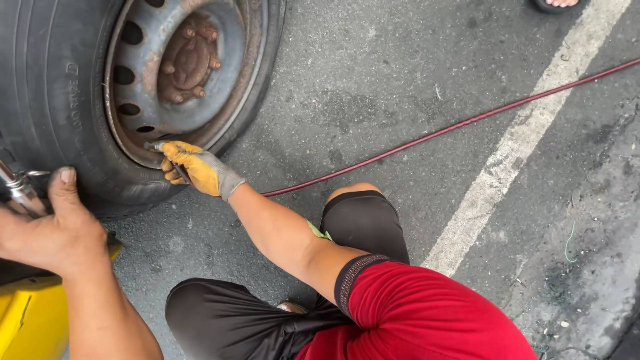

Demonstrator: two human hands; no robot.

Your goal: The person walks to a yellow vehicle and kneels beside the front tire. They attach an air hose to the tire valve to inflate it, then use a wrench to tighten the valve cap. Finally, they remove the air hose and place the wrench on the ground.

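Position: the person squats on the asphalt (373, 87) beside a large worn tyre (53, 100) with a rusted steel rim (143, 80).

Right hand (197, 170): gloved in yellow and grey, at the lower edge of the rim. Its grip is pressed together around a thin dark fitting (179, 172), whose metal tip touches the rim. A red hose (453, 127) runs across the asphalt towards this hand.

Left hand (50, 230): bare, resting against the tyre sidewall. Its grip curls about a shiny metal tool (20, 190), thumb raised beside it.

Below this hand sits a yellow object (27, 313). 1 white painted line (527, 127) crosses the asphalt.
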